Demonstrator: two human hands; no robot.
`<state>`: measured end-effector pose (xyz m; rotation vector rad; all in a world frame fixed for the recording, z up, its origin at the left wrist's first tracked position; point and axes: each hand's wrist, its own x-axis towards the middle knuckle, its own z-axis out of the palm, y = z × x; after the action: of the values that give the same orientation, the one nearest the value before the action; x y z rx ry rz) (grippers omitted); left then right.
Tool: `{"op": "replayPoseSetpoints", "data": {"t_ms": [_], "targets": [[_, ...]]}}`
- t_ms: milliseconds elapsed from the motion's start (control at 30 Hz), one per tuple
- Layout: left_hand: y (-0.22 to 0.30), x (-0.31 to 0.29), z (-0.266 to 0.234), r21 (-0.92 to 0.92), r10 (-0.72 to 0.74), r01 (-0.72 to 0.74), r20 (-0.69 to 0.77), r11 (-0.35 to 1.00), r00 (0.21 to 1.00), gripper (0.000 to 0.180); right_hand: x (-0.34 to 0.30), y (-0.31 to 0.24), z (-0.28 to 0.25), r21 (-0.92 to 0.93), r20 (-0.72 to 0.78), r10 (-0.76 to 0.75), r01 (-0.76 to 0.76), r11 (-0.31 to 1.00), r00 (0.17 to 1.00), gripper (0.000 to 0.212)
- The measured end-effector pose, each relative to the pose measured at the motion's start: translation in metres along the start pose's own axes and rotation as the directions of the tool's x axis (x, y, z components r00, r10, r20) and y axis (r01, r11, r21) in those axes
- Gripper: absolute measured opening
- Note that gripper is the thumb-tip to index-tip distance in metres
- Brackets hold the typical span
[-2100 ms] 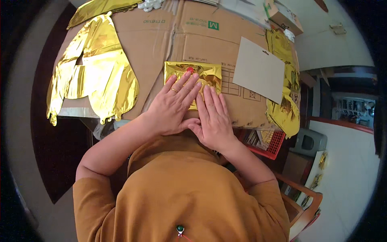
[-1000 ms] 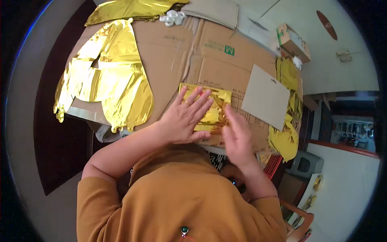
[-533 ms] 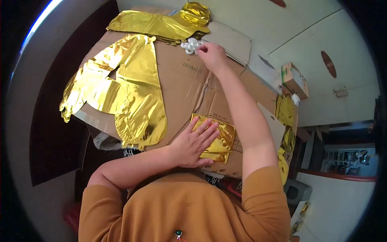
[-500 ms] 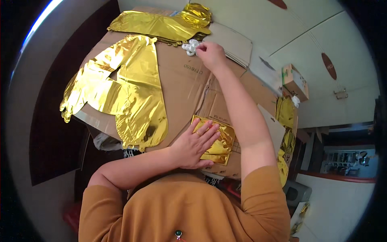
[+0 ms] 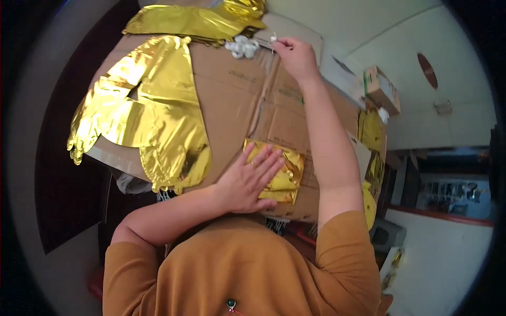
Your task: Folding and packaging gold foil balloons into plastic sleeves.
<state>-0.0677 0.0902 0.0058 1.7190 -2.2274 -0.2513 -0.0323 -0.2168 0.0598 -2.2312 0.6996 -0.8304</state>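
Note:
My left hand (image 5: pixel 250 179) lies flat, fingers stretched out, on a folded gold foil balloon (image 5: pixel 289 184) near the cardboard's front edge. Farther off, my right hand (image 5: pixel 299 60) pinches a small white coil of ribbon (image 5: pixel 273 39) with loose thin ends between thumb and fingertips. Just left of that hand sits a pile of white ribbon coils (image 5: pixel 243 47). A large flat gold foil balloon (image 5: pixel 171 116), shaped with a curve and a gap, spreads over the left side. More gold foil balloons (image 5: pixel 184 23) are stacked at the far edge.
Flattened brown cardboard (image 5: pixel 226 89) covers the work surface. Pale card sheets (image 5: pixel 290 26) lie at the far side. A small open carton (image 5: pixel 380 89) stands on the right by pale cabinet doors (image 5: pixel 400 58). Gold foil pieces (image 5: pixel 371 129) hang at the right edge.
My right hand has drawn away from the pile, slightly right and farther off, with a small white coil in its pinch. My left hand stays flat on the folded balloon.

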Motion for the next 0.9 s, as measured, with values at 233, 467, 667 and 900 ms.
{"op": "replayPoseSetpoints", "data": {"t_ms": [233,467,667,900], "targets": [[0.003,0.001,-0.006,-0.021,-0.033,0.034,0.029,0.999,0.999,0.094,-0.191,-0.069,-0.106,-0.019,0.325,0.077,-0.075,0.997,0.943,0.013],[0.004,0.004,-0.002,-0.048,-0.028,0.027,-0.026,0.999,0.999,0.089,-0.321,-0.06,-0.103,-0.175,0.254,-0.2,0.248,0.953,0.946,0.016],[0.003,0.005,0.005,0.023,-0.033,0.035,-0.066,0.999,0.997,0.084,-0.337,-0.064,-0.086,-0.439,0.367,-0.329,0.474,0.763,0.87,0.022],[0.004,0.004,0.004,0.038,-0.014,0.018,-0.095,0.999,0.995,0.077,-0.331,-0.074,-0.077,-0.513,0.284,-0.313,0.42,0.749,0.906,0.024]]}}
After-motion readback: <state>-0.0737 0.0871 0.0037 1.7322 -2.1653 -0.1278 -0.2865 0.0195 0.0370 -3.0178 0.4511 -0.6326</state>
